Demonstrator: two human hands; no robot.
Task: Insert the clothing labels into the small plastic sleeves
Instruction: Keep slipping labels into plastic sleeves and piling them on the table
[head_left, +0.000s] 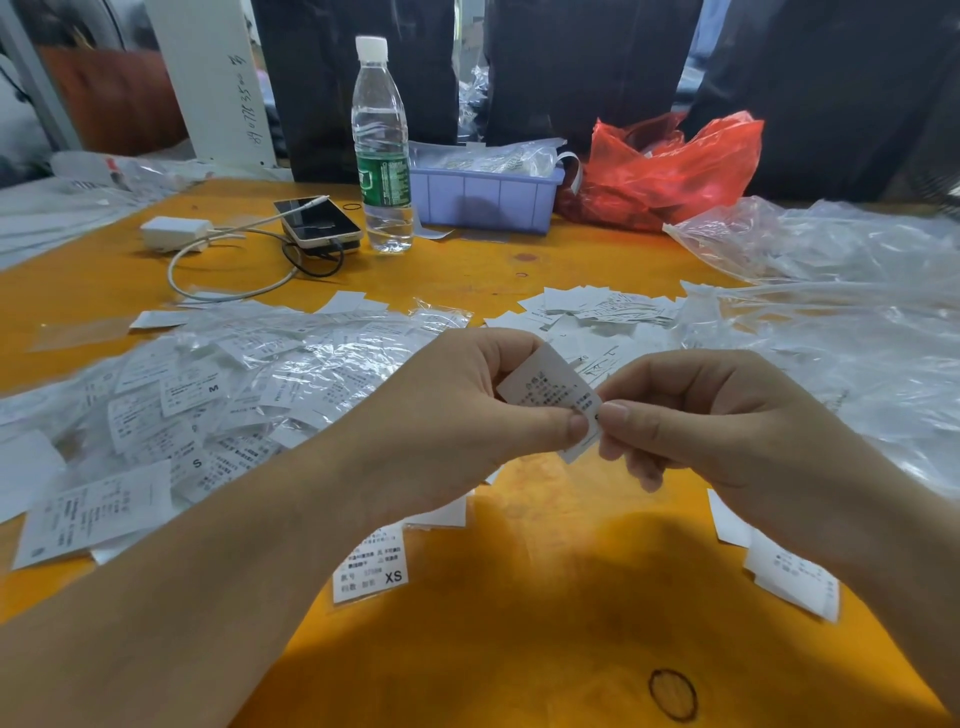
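Orange bench (545, 613). Far side: clear water bottle (382, 150), white cap, green label, upright; phone (318, 222) just left of it; white charger (174, 234) with looped cable (228, 283); lilac plastic bin (485, 200); crumpled red plastic bag (670, 171) to its right.

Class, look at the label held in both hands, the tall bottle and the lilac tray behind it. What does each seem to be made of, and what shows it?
Label: probably matte white paper or woven tape; it bends softly.
Bottle: clear glossy plastic, see-through with ribs.
Tray: opaque moulded plastic, smooth ribbed wall.
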